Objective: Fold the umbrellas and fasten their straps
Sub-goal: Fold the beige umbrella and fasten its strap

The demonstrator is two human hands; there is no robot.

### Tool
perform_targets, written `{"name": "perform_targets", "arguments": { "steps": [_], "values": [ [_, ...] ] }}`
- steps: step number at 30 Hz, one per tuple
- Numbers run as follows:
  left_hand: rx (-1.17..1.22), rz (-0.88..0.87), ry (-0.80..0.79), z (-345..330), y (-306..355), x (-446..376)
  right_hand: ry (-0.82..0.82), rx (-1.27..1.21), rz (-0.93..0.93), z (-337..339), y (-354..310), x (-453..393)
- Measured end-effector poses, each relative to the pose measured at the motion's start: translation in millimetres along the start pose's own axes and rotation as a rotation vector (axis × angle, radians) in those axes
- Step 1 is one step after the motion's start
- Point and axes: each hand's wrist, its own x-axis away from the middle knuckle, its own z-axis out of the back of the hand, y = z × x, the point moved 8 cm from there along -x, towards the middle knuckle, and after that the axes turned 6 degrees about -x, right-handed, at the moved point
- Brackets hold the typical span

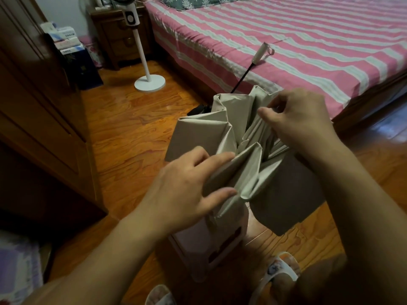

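Note:
A beige umbrella (222, 124) hangs collapsed in front of me, its canopy loose in several folds. Its black shaft runs up to a white handle (260, 52) with a pink loop, lying against the bed. My left hand (187, 186) pinches a fold of canopy between thumb and fingers at the lower middle. My right hand (299, 119) grips another fold at the upper right, fingers curled into the fabric. The strap is not visible among the folds.
A bed with a pink and white striped sheet (308, 51) fills the right and back. A white standing fan (145, 62) stands on the wooden floor by a nightstand (116, 38). A dark wardrobe (33, 106) is at left. A pale box (209, 245) sits below the umbrella.

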Motion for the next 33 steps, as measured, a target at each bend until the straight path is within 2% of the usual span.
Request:
{"name": "perform_targets", "arguments": {
  "steps": [5, 12, 18, 21, 26, 29, 33],
  "values": [
    [0.08, 0.11, 0.071, 1.8, -19.7, -3.2, -0.029, 0.014, 0.0, -5.7, -1.2, 1.2],
    [-0.228, 0.013, 0.089, 10.9, -28.5, 6.7, -0.006, 0.022, -0.099, 5.1, 19.5, 0.2],
    [-0.097, -0.034, 0.123, 9.0, -24.5, 4.3, 0.003, 0.029, -0.114, 6.8, 15.5, 1.5],
    [-0.077, -0.022, 0.147, 20.8, -34.2, 1.5, -0.053, 0.004, -0.12, 3.4, 10.2, 3.3],
    [-0.028, 0.082, 0.203, 55.6, -76.3, 6.0, -0.134, 0.04, -0.066, -9.8, -9.1, 8.1],
    [-0.036, 0.145, 0.192, 47.8, -91.5, 6.3, -0.181, 0.063, -0.057, -28.2, -12.2, 14.9],
    [-0.004, 0.342, 0.18, 32.0, -98.6, 9.0, -0.175, 0.094, -0.06, -40.7, -14.6, 22.0]
  ]
}}
